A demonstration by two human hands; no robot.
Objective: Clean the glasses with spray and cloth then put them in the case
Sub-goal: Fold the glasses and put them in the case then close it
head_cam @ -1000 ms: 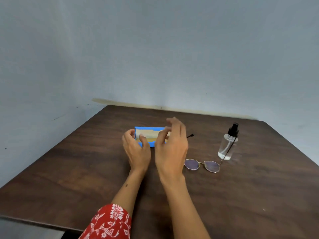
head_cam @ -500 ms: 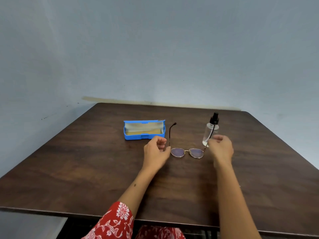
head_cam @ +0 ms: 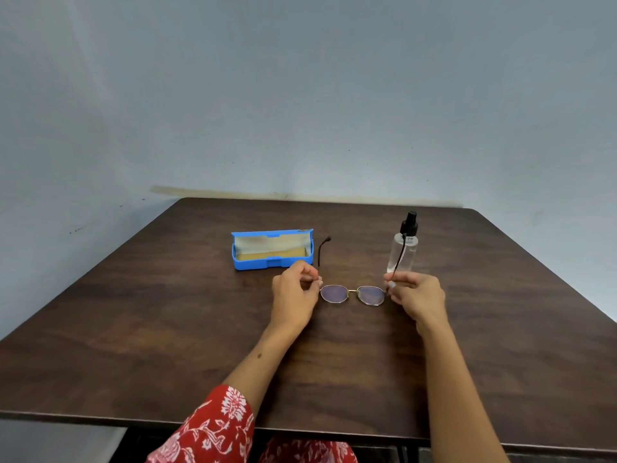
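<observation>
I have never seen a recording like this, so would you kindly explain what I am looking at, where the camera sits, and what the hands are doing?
There is no machine here: a person works with two bare hands, and the one camera is worn on their head, looking forward and down. So the arms reach in from the bottom of the picture.

On the dark wooden table lie three things. A blue glasses case stands open at the back, with a pale lining and something tan lying inside. To its right stands a clear spray bottle with a black pump top. In front lie the glasses, thin metal frame, temples unfolded and pointing away from the person.

The left hand pinches the frame at its left end, and the right hand pinches the right end. Each grip is a light fingertip pinch.
</observation>
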